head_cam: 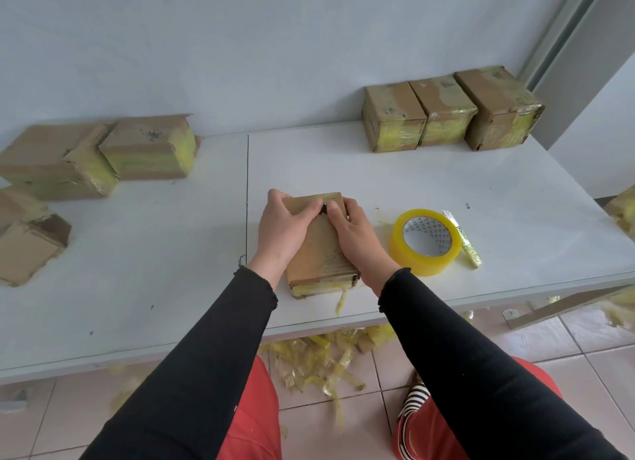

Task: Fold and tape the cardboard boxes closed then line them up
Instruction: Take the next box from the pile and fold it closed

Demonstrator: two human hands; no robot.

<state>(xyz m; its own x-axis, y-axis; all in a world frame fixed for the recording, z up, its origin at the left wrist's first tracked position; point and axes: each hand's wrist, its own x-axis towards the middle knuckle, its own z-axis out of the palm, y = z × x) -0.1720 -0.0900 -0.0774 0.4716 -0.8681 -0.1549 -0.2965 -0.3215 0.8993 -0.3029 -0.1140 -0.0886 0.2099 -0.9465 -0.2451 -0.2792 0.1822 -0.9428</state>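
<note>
— Where's the box being worked on?

— The box (319, 250) lies on the white table (171, 253), just left of the tape roll (425, 242) and near the table's front edge. Both hands are on it.

— How are the hands set?

— The left hand (283, 227) wraps over the box's left side, thumb across the top flap. The right hand (357, 236) curls over the right side. Their thumbs almost meet at a small dark gap on the far part of the top; whether they touch each other is hard to say from this angle.

— And the tape roll?

— Yellowish, lying flat, nothing touching it. Just right of the roll lies a thin stick wrapped in yellow tape (468, 244).

— Other boxes?

— Behind the roll, against the wall, three taped boxes (446, 110) stand side by side, touching. Far left of the roll is a loose pile of boxes (103, 153), some tilted. Below the roll, tape scraps (319, 360) litter the tiled floor.
</note>
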